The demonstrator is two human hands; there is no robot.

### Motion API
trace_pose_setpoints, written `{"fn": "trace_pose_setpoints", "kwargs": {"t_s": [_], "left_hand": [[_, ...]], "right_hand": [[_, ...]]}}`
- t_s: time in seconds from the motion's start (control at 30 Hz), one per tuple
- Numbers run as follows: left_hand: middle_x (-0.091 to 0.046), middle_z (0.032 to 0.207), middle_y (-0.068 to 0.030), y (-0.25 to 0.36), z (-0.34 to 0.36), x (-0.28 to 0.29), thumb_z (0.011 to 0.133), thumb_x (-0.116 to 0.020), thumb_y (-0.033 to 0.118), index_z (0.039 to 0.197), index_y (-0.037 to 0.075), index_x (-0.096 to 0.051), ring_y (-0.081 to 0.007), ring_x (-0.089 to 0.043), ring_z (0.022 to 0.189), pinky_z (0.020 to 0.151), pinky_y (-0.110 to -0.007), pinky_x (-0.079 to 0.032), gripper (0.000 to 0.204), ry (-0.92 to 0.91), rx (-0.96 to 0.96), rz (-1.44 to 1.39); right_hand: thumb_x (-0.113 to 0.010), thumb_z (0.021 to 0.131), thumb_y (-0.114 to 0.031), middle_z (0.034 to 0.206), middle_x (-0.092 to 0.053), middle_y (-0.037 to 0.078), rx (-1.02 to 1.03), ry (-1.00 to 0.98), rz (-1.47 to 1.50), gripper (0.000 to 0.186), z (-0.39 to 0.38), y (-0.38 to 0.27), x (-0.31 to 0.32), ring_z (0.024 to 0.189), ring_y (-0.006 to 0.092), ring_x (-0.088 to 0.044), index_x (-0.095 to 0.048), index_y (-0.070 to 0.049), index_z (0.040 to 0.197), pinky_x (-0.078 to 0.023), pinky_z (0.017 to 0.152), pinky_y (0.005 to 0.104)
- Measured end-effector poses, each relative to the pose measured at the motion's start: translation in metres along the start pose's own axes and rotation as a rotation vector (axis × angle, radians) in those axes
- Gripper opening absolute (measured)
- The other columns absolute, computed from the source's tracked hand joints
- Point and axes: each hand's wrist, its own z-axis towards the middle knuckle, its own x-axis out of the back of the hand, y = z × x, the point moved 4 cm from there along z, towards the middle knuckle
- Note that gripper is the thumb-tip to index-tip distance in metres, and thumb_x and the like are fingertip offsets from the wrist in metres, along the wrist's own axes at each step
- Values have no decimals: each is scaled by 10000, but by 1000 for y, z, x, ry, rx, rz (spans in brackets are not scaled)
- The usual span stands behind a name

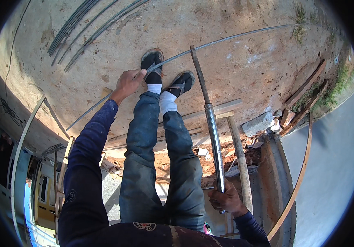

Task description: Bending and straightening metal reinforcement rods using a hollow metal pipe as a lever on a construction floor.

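A long ribbed steel rebar [226, 39] runs from the lower left, through my left hand [129, 84], to the upper right. My left fingers are closed round it just before my feet. My right hand [228, 199], near my right thigh, grips the shiny tube handle of a rebar bending bar [215, 142]. This bar reaches forward, and its dark, flat far end meets the rebar a little right of my right foot. Whether that end is hooked round the rebar or only lies against it, I cannot tell.
Several more rebars [72, 29] lie on the dirt ground at the far left. Wooden planks [306, 84] and broken masonry [259, 123] are on the right, beside a pale wall [329, 164]. A wooden pole [241, 164] stands near my right hand. Loose wire [10, 111] lies left.
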Motion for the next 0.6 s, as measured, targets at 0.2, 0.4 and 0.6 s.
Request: {"fn": "trace_pose_setpoints", "kwargs": {"t_s": [0.2,0.4,0.6], "left_hand": [[-525,652,-158,-2,-7,-14,983,-441,503,811,0,-596,-276,-488,617,620,-400,-417,553,-24,29,38],[-507,651,-179,6,8,-12,986,-449,472,804,3,-570,-290,-491,611,624,-405,-419,517,-26,-168,-84],[-620,774,-249,9,31,-4,966,-450,486,843,5,-606,-452,-602,771,668,-482,-452,520,31,-168,90]], "right_hand": [[-531,901,65,504,-370,-36,-12,49,0,250,7,8,-10,357,56,-361,-388,-116,807,-254,323,254],[-633,885,-27,574,-444,-48,125,182,-317,203,22,10,61,424,55,-427,-452,-110,845,-320,366,243],[-683,860,-83,653,-469,-37,-30,71,-77,214,-12,-49,64,504,47,-443,-488,-78,948,-346,441,258]]}}
